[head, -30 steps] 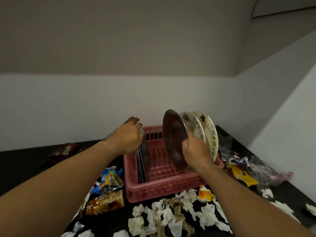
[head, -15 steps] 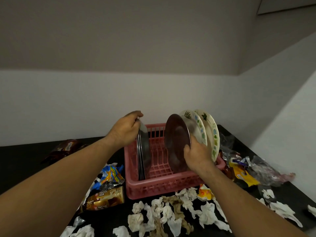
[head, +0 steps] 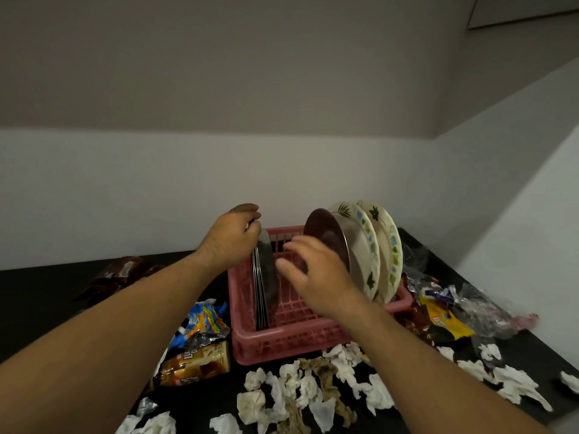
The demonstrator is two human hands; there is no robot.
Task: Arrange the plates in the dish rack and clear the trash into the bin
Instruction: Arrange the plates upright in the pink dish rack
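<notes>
A pink dish rack (head: 282, 343) stands on the black counter. At its left side several steel plates (head: 262, 286) stand on edge, and my left hand (head: 230, 238) grips their top rim. At the right a steel plate (head: 329, 236) leans against two white patterned plates (head: 387, 245). My right hand (head: 316, 270) hovers over the rack's middle between the two groups, fingers loosely spread and holding nothing. Crumpled white tissues (head: 300, 389) lie in front of the rack.
Snack wrappers (head: 200, 324) and a brown packet (head: 194, 364) lie left of the rack, a dark wrapper (head: 122, 270) further back. Yellow and clear plastic wrappers (head: 448, 311) pile at the right. White walls close in behind and at the right. No bin is in view.
My right hand has let go of the steel plate at the right, which now leans on the patterned plates, and moved left over the rack. My left hand stays on the left plates.
</notes>
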